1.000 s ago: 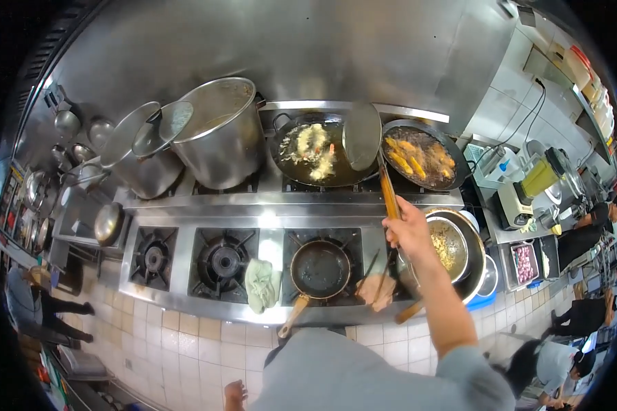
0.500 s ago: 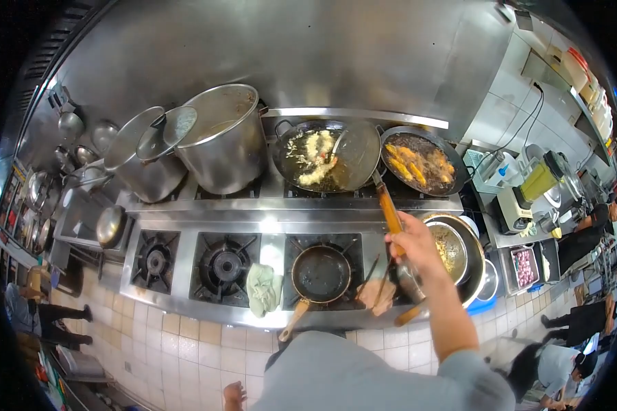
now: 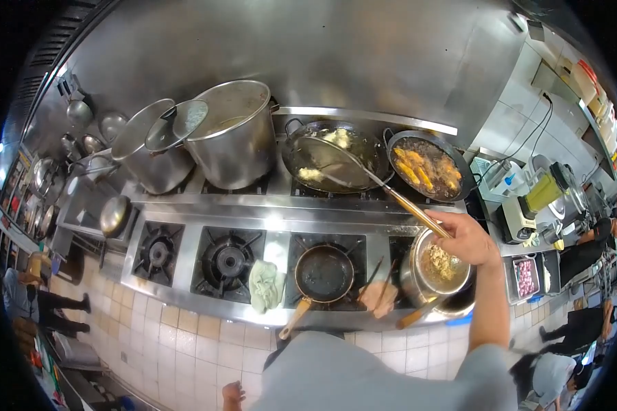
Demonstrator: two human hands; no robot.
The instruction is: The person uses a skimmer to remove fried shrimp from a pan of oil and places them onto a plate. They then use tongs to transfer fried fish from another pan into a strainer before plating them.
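Observation:
My right hand (image 3: 467,237) grips the wooden end of a long-handled skimmer (image 3: 418,214). The skimmer's broad head reaches low over the left wok (image 3: 373,140), where pale batter clumps (image 3: 337,138) float in oil. Its exact contact with them is hard to make out. Low at the left of my torso hangs my left hand (image 3: 233,392), small in view, fingers curled, with nothing visible in it. Beside that wok, a second wok (image 3: 465,161) holds golden-brown pieces (image 3: 415,170) in bubbling oil. Below my right hand, a metal bowl (image 3: 418,274) contains browned crumbs (image 3: 443,264).
Two tall stockpots (image 3: 230,151) stand left of the woks. A frying pan (image 3: 324,274) and a green cloth (image 3: 266,286) occupy the front. A pinkish-tan object (image 3: 379,299) lies near two dark sticks. A blender (image 3: 543,188) stands at right. Other people (image 3: 555,370) appear around the edges.
The skimmer has swung from the right side of the left wok across to its left, and my right hand has shifted right. The batter clumps now lie at the back and left.

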